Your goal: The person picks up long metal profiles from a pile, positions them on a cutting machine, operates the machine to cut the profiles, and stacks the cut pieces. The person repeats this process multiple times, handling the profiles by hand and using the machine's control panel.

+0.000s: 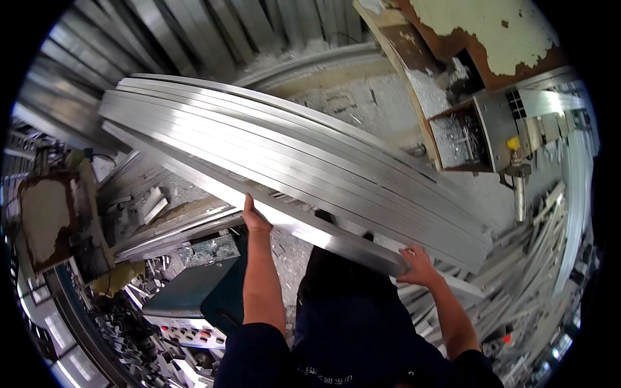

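A long silvery aluminium profile (304, 227) lies slantwise in front of my body, gripped by both hands. My left hand (257, 218) is closed on its near edge about midway along, thumb up and the other fingers hidden beneath. Near the right end, my right hand (420, 265) is closed around the same profile. Just beyond it, several similar bars lie side by side as a stack of aluminium profiles (284, 155). The held profile rests close to this stack at the far left and stands apart from it near my left hand.
A machine with peeling paint (511, 39) and an open metal box (459, 139) stands at the far right. On the left is a second peeling machine part (45, 216). A dark green cabinet (194, 288) sits near my left arm. Offcuts (129, 330) and loose strips (517, 271) litter both sides.
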### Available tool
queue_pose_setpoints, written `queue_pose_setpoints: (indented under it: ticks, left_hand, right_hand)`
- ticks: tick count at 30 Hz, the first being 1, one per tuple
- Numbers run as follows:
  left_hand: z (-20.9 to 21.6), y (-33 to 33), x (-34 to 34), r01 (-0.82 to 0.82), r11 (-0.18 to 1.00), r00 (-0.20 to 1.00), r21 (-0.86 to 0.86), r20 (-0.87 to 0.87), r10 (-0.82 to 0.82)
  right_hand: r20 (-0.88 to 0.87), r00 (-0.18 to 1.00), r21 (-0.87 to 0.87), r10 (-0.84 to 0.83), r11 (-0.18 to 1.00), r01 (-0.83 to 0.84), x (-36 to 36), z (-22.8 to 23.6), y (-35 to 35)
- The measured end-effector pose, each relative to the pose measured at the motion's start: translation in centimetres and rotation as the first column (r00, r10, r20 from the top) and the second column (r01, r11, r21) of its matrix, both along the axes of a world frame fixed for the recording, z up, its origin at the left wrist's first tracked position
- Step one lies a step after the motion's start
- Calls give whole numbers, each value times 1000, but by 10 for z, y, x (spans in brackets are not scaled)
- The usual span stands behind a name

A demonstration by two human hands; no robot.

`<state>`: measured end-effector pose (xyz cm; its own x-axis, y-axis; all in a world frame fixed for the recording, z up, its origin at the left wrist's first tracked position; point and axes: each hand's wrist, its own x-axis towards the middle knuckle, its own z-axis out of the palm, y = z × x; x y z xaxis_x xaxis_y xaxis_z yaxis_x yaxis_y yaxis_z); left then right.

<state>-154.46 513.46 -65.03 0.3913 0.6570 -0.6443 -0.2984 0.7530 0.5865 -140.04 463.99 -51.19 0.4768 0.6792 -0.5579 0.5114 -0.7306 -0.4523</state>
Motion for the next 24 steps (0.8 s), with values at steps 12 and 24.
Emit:
queue_pose_setpoints:
  ticks: [12, 24]
  left_hand:
    - [-7, 55, 35, 237, 972, 968, 8, -86, -235]
    - [2, 33, 65, 163, 978, 932, 128, -345, -110]
  right_hand:
    - [113, 935, 125, -336, 939, 322, -25, 2, 63]
    - [200, 875, 341, -441, 868, 360, 92, -20, 75]
